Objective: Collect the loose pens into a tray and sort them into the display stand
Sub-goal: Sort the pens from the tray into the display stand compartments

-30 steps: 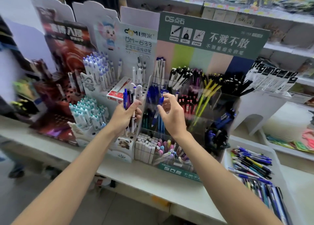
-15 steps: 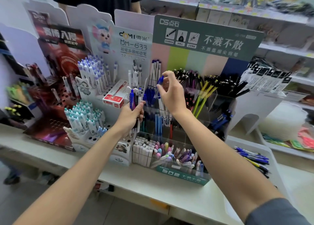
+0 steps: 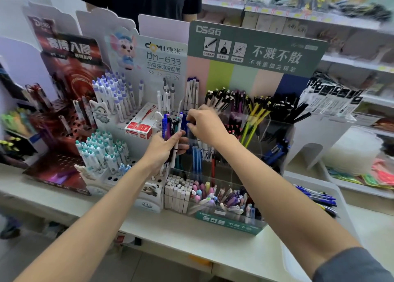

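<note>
Lowered from higher up, the right hand (image 3: 205, 126) pinched a blue pen (image 3: 188, 124) beside the bundle of pens (image 3: 168, 124) gripped upright in the left hand (image 3: 161, 149) before the display stand (image 3: 277, 136), whose light, stiff, slick barrels probably suited mid-barrel pinches.

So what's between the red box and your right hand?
The bunch of pens gripped in your left hand sits between them, in the head view.

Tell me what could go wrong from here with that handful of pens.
1. The left hand has a grip on a fanned bundle of blue, purple and white pens. The right hand, picking at its tips, may drag neighbours out, possibly into the clear acrylic display stand.
2. The right wrist passes close beside slanted yellow-green pens, so a sideways sweep could knock them.
</note>
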